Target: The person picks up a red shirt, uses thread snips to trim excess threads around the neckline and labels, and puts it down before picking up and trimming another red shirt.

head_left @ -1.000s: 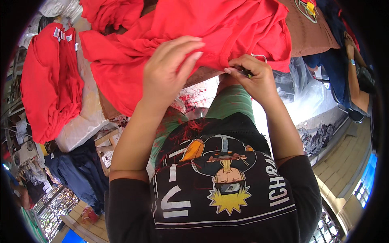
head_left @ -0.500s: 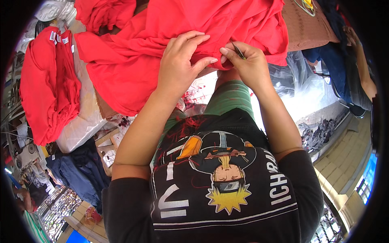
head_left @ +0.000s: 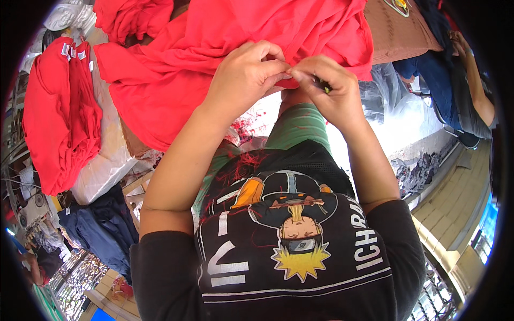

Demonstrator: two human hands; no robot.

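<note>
Left hand (head_left: 245, 72), right hand (head_left: 338, 90) pinching, fingertips meeting at red garment (head_left: 235, 31); cloth or thread between, I can't tell. I'd keep dark tool (head_left: 321, 83) palmed, point off cloth.

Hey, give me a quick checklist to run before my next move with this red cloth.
1. Left hand and right hand fingertips close together: ok.
2. Small dark tool kept in the right hand: ok.
3. What the fingertips pinch: cannot tell, too small.
4. Red cloth wholly on the brown surface: not ok, part hangs past the edge.
5. Black shirt free of red threads: not ok.
</note>
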